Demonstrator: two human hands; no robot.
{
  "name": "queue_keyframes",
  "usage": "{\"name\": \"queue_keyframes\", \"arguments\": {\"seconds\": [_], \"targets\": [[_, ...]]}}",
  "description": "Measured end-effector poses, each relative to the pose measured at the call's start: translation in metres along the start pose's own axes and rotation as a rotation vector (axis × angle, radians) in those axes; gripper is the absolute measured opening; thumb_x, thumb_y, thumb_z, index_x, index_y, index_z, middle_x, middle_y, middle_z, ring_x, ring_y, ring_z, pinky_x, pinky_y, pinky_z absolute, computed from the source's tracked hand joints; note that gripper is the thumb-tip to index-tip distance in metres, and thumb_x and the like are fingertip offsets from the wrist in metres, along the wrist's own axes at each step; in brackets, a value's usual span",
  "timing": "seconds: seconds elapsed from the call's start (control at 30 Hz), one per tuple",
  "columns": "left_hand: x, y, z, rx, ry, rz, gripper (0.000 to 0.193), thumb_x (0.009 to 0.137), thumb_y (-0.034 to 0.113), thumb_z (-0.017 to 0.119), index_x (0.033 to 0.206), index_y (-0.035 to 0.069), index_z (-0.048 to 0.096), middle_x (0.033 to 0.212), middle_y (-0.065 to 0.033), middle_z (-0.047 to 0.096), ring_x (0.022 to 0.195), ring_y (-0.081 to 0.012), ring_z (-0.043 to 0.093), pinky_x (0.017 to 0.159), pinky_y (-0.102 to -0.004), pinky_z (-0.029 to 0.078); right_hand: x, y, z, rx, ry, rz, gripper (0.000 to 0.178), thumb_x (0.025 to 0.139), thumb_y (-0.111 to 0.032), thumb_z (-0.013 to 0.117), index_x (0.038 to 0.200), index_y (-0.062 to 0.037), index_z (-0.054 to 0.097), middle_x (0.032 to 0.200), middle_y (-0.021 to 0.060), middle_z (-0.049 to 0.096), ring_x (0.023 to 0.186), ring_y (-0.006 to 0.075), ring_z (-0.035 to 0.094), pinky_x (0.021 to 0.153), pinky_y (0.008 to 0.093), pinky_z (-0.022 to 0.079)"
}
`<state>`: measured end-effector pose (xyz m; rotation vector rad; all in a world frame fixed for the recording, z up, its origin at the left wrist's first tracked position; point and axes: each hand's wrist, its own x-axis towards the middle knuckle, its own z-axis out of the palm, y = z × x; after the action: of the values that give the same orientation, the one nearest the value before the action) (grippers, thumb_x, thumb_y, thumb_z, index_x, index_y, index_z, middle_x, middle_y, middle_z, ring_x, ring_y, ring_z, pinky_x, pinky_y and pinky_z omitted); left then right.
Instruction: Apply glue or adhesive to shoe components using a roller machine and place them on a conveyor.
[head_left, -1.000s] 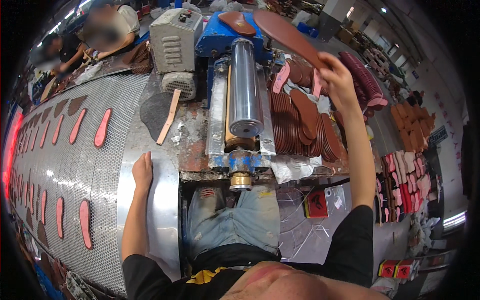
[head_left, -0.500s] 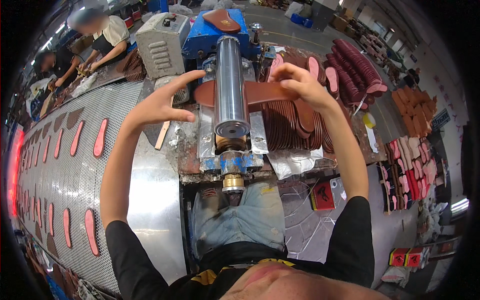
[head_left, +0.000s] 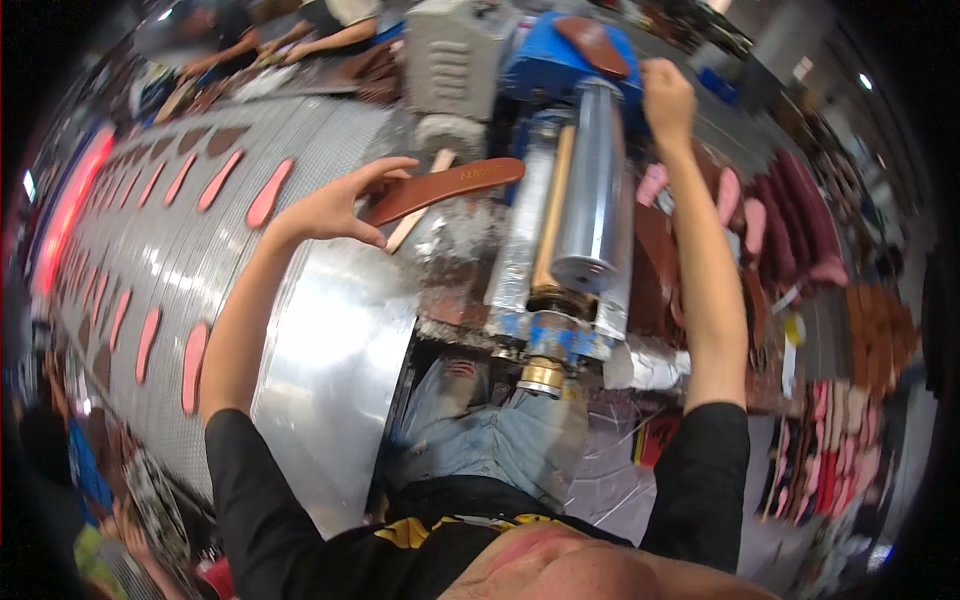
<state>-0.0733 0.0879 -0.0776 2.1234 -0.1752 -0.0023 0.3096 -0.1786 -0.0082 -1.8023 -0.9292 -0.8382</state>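
In the head view, the shiny metal roller [head_left: 590, 190] sits right of centre. Left of it, the left hand [head_left: 335, 208] grips one end of a brown insole [head_left: 455, 187] — thumb below, fingers above, narrowed onto it. The insole's free tip points at the roller, apart from it, and the middle crosses in front of a pale wooden strip [head_left: 408, 232].

Just beyond the roller's far end, on its right, is the right hand [head_left: 667, 105], its fingers curled in; whether they hold anything I cannot tell. Behind the roller stands a blue housing [head_left: 535, 65] with a second brown insole [head_left: 592, 46] lying on top; a grey vented box [head_left: 450, 65] is left of that.

Well left of the roller, pink insoles [head_left: 270, 193] lie in rows on a metal bed [head_left: 240, 290]. A brown stack [head_left: 653, 255] sits right of the roller — blurred, partly behind the right forearm.
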Motion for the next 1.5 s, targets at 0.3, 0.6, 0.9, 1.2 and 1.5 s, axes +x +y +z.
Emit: {"name": "queue_keyframes", "arguments": {"seconds": [0.3, 0.6, 0.9, 1.2, 1.5], "targets": [[-0.189, -0.133, 0.014, -1.009, 0.528, -0.382, 0.067, 0.089, 0.038, 0.063, 0.144, 0.011, 0.034, 0.134, -0.0132, 0.049, 0.115, -0.0290, 0.056, 0.098, -0.0451, 0.047, -0.012, -0.024, 0.014, 0.137, 0.035, 0.048, 0.032, 0.094, -0.032, 0.049, 0.091, -0.0048, 0.064, 0.074, 0.0143, 0.062, 0.070, 0.0260, 0.060, 0.068, 0.0349, 0.047], [-0.245, -0.202, -0.025, -0.628, 0.966, -0.999, 0.059, 0.096, 0.054, 0.043, 0.127, 0.004, 0.050, 0.116, -0.0163, 0.059, 0.096, -0.0250, 0.059, 0.081, -0.0444, 0.051, -0.013, -0.013, 0.011, 0.145, 0.069, 0.036, 0.031, 0.093, -0.033, 0.049, 0.091, -0.0068, 0.066, 0.076, 0.0149, 0.064, 0.071, 0.0309, 0.062, 0.067, 0.0359, 0.047], [-0.080, -0.235, -0.025, -0.543, 0.980, -0.818, 0.046, 0.090, 0.044, 0.054, 0.120, 0.008, 0.059, 0.113, -0.0102, 0.060, 0.094, -0.0206, 0.055, 0.080, -0.0329, 0.044, -0.015, -0.005, 0.010, 0.057, 0.159, -0.037, 0.031, 0.093, -0.034, 0.049, 0.090, -0.0084, 0.067, 0.078, 0.0164, 0.065, 0.075, 0.0367, 0.064, 0.067, 0.0391, 0.049], [-0.031, -0.297, -0.049, -0.311, 1.061, -0.781, 0.039, 0.086, 0.031, 0.063, 0.099, -0.005, 0.067, 0.088, -0.0129, 0.067, 0.076, -0.0210, 0.062, 0.068, -0.0335, 0.048, -0.015, -0.023, 0.019, 0.092, 0.205, -0.132, 0.029, 0.094, -0.026, 0.048, 0.090, -0.0049, 0.067, 0.076, 0.0110, 0.064, 0.070, 0.0222, 0.062, 0.067, 0.0320, 0.047], [-0.055, -0.282, -0.029, -0.297, 1.041, -0.956, 0.014, 0.079, 0.011, 0.057, 0.082, 0.001, 0.067, 0.072, -0.0078, 0.062, 0.063, -0.0207, 0.059, 0.054, -0.0369, 0.046, -0.015, -0.012, 0.018, 0.068, 0.221, -0.065, 0.031, 0.093, -0.033, 0.049, 0.091, -0.0084, 0.068, 0.078, 0.0134, 0.065, 0.076, 0.0295, 0.065, 0.069, 0.0341, 0.049]]}}
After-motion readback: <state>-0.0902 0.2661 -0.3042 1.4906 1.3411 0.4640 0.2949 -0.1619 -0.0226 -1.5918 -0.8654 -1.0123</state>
